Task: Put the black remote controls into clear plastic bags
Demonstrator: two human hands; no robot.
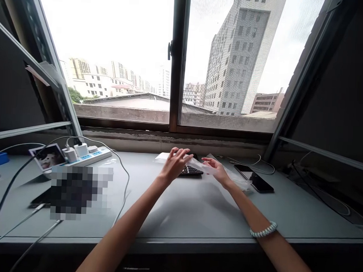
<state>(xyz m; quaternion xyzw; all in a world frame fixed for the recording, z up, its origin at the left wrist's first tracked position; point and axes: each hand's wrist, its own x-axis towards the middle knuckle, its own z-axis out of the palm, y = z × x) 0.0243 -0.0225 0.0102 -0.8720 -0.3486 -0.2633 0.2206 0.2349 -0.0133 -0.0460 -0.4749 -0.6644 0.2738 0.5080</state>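
The translucent plastic film (pixel 199 166) is above the table (pixel 178 219), in both hands, its long axis running left to right and coming nearer at the right end. The left hand (pixel 177 161) seems to pinch it with bent fingers; the right hand (pixel 216 169) seems to pinch it between thumb and fingers. The black calculator (pixel 192 171) lies below the film, between the hands, nearer to the left one. I count two hands, one film, one calculator, one power strip (pixel 90 157) on the left, and at least one smartphone (pixel 261 182) on the right.
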